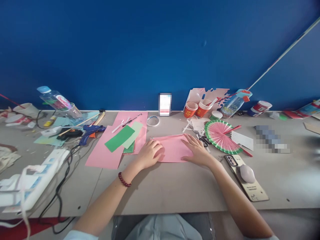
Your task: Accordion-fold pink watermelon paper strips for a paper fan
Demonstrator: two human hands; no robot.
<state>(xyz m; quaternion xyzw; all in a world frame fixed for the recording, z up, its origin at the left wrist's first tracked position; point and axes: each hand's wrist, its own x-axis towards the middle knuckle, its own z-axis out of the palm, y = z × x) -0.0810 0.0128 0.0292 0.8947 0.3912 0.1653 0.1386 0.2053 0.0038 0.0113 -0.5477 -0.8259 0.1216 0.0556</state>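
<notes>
The grey table [175, 190] runs the full width against a blue wall, cluttered along its far edge and its left end. A long pink sheet [105, 153] lies left of the middle, with a dark green strip [119, 138] laid slantwise across it. A white power strip [37, 176] with trailing cables sits toward the near left corner.

At the middle of the surface, a little back from the near edge, lies a smaller pink paper [172, 150], and both hands are on it. The left hand [149, 154] rests on its left end with the fingers curled under and knuckles up; I cannot tell whether they pinch the edge. The right hand [197, 152] lies flat on the right end, fingers stretched out and slack, gripping nothing.

Just right of that hand a round watermelon-patterned fan [220, 136] is spread open, with scissors [205, 140] between the two. A phone [246, 178] lies nearer the front edge, to the right of the forearm. A blue glue gun [90, 130] sits beside the long sheet's far left corner. Orange paper cups [196, 109] stand at the far edge, a tape ring [153, 120] just left of them. A red bead bracelet [124, 180] circles the left wrist.
</notes>
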